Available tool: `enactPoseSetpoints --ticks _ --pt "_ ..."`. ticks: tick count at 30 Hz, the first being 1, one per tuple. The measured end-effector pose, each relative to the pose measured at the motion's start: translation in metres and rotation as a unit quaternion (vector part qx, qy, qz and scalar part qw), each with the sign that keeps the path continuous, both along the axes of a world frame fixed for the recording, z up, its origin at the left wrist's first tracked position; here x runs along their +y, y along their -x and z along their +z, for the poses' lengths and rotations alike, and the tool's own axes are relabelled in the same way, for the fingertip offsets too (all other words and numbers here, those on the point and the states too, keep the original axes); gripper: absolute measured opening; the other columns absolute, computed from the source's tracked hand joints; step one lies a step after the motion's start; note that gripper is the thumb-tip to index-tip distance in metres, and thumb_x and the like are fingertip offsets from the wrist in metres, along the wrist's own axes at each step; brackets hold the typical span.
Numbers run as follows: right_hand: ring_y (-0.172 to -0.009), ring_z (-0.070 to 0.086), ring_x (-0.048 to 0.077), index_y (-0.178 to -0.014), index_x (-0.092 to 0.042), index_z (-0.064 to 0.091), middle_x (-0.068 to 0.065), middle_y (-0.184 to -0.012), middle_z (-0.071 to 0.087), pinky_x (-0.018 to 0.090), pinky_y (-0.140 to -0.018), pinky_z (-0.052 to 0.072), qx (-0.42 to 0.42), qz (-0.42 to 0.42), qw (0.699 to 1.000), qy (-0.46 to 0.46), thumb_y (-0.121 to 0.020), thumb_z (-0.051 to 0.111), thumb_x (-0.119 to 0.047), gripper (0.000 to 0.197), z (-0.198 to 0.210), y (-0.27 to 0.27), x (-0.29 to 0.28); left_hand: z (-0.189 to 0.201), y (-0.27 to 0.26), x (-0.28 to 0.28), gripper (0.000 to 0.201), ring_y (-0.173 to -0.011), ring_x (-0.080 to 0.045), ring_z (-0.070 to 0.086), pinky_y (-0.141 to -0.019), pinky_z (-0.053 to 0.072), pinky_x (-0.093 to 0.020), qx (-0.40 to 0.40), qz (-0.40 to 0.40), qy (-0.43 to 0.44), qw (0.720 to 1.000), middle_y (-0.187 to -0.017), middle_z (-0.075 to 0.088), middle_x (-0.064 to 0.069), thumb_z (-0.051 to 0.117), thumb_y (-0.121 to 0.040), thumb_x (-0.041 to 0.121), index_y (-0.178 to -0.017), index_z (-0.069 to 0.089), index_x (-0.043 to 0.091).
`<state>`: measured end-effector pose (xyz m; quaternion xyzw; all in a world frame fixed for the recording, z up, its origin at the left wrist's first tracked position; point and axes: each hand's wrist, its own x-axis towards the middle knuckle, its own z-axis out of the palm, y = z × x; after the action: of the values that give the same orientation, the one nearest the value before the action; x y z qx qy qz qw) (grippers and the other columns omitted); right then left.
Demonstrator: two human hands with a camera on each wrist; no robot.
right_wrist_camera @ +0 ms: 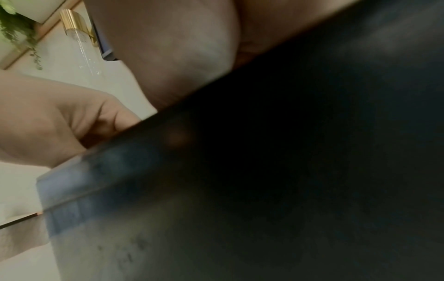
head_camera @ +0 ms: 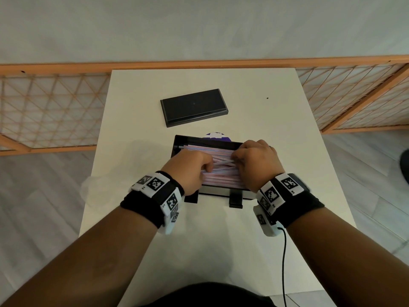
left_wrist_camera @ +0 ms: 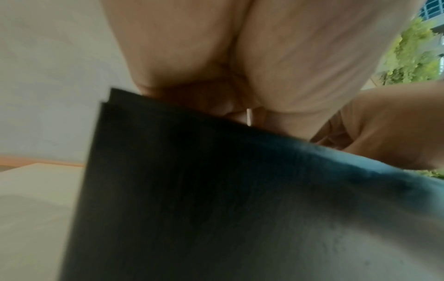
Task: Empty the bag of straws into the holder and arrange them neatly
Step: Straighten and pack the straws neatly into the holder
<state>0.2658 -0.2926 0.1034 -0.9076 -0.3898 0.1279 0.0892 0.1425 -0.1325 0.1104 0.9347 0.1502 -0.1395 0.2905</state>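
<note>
Two hands, left [head_camera: 190, 167] and right [head_camera: 257, 161], fingers curled on pink straws [head_camera: 221, 173] inside black holder [head_camera: 177, 144], mid-bench [head_camera: 276, 251], lid [head_camera: 194, 107] apart behind.

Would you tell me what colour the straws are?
Pink and white, some bluish, straws; the head view shows them best.

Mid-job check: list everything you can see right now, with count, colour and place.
Black rectangular straw holder: one, black, table centre, lid off.
Pink-and-white paper-wrapped straws: many, inside the holder, some lying crossed.
Flat black lid: one, black, beyond the holder.
Purple-and-white round item: one, partly hidden behind the holder.
Clear plastic bag: one, at the table's left edge.
White table: one.
Left hand: fingers curled into the straws.
Right hand: fingers curled into the straws.
</note>
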Motion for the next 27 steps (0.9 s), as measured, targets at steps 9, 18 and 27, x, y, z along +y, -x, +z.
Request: enactPoseSetpoints --ticks 9,18,27 --pt "-0.098 0.055 0.03 -0.1 -0.02 0.07 0.002 -0.101 0.063 0.042 -0.086 0.047 0.038 0.029 0.999 0.011 -0.082 0.042 -0.044 0.041 0.023 0.021 0.005 0.006 0.004 -0.001 0.012 -0.088 -0.016 0.063 -0.073 0.048 -0.02 -0.058 0.009 0.047 0.997 -0.095 0.067 0.006 0.068 -0.085 0.013 -0.094 0.067 0.021" --pt "-0.105 0.055 0.025 -0.105 -0.027 0.061 -0.006 -0.106 0.056 0.04 -0.093 0.046 0.099 0.089 0.984 0.119 -0.066 0.055 -0.063 0.053 0.024 0.023 0.007 0.004 0.019 -0.008 0.031 -0.084 -0.018 0.061 -0.076 0.056 -0.041 0.009 -0.028 0.042 0.999 -0.091 0.065 0.006 0.058 -0.066 0.036 -0.093 0.063 0.022" --pt "-0.124 0.043 0.027 -0.14 -0.024 0.034 -0.002 -0.134 0.047 0.048 -0.108 0.033 0.047 0.121 0.978 0.161 -0.07 0.065 -0.056 0.082 -0.001 0.038 0.016 0.003 0.005 -0.01 0.093 -0.136 -0.023 0.032 -0.114 0.031 -0.043 0.019 -0.089 -0.172 0.981 -0.146 0.037 0.002 0.08 -0.066 0.054 -0.14 0.034 0.023"
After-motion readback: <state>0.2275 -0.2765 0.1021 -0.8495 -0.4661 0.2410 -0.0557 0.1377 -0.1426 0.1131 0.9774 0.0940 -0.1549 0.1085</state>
